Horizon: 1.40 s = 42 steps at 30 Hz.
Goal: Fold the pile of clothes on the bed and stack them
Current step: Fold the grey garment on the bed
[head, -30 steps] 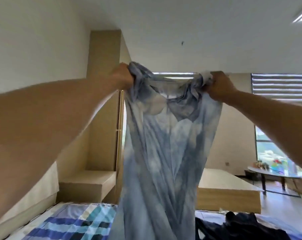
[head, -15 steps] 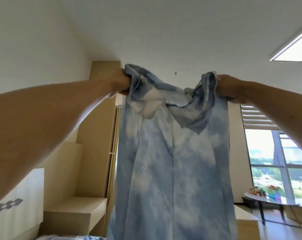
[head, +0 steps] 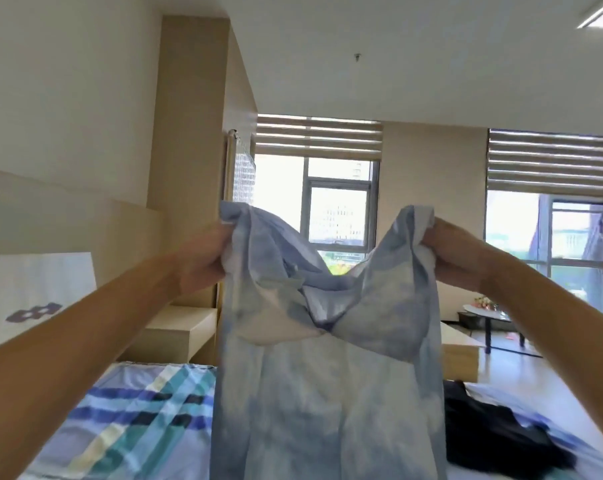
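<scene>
You hold a blue-and-white tie-dyed garment (head: 327, 393) up in front of you with both arms stretched forward. Your left hand (head: 203, 258) has its fingers curled round the garment's top left corner, bunching the cloth in the fist. Your right hand (head: 459, 258) grips the top right corner the same way, with a tuft of fabric standing above the knuckles. Between your hands the upper edge sags in a deep dip, and loose folds hang crumpled just below it. The rest of the garment falls straight down and runs out of the bottom of the view, so you cannot tell whether its hem touches the bed (head: 126, 420). The bed lies below and behind the cloth, and its blue, teal and white plaid sheet shows to the left of the garment. Toward the bed's right edge lies a crumpled heap of dark clothes (head: 500, 434), its left part hidden behind the hanging garment. A white panel (head: 33, 289) with a purple mark stands along the bed's left side, and a pale wooden ledge (head: 178, 327) sits beyond the far left corner. Past the bed's far edge, a low dark table (head: 490, 315) stands by the windows.
</scene>
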{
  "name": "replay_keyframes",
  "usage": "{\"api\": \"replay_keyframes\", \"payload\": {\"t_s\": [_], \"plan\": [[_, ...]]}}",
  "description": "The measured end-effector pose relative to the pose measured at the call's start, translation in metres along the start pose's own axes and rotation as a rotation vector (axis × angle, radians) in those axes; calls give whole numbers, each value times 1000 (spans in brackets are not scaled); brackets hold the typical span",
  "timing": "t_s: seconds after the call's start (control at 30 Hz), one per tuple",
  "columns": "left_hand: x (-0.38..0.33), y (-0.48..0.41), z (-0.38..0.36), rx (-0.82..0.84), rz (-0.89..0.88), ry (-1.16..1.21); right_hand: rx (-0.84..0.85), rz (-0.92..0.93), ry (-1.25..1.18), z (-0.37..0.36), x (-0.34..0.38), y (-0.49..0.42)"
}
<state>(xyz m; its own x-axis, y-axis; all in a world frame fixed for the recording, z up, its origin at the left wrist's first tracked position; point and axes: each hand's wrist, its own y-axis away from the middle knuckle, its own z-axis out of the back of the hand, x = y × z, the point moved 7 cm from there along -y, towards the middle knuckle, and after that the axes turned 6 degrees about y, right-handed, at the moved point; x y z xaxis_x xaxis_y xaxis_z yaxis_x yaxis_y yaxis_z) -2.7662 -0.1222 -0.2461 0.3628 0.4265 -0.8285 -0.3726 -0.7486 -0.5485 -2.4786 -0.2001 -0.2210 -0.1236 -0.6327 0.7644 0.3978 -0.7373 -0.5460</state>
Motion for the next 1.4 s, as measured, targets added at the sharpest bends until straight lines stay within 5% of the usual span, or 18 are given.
{"api": "replay_keyframes", "payload": {"t_s": [0.2,0.4,0.53,0.6,0.67,0.73,0.87,1.2,1.4], "plan": [[56,0,41,-108,156,-170,-110,-231,9,19,-72,2],[92,42,27,4,353,-357,198,-372,126,-18,-98,32],[90,60,10,152,398,-127,412,-344,-164,-32,-98,41],[112,54,23,-19,463,-70,224,-538,-149,-25,-131,37],[144,51,41,-193,522,-178,-62,-656,170,-7,-164,36],[169,53,66,-410,561,-314,-130,-811,233,-1,-195,42],[184,60,65,-540,625,-337,-261,-945,296,3,-213,56],[162,61,18,-507,786,-205,-421,-850,216,-18,-190,44],[136,43,-50,-349,458,-141,-284,-643,-38,-90,-141,15]]}}
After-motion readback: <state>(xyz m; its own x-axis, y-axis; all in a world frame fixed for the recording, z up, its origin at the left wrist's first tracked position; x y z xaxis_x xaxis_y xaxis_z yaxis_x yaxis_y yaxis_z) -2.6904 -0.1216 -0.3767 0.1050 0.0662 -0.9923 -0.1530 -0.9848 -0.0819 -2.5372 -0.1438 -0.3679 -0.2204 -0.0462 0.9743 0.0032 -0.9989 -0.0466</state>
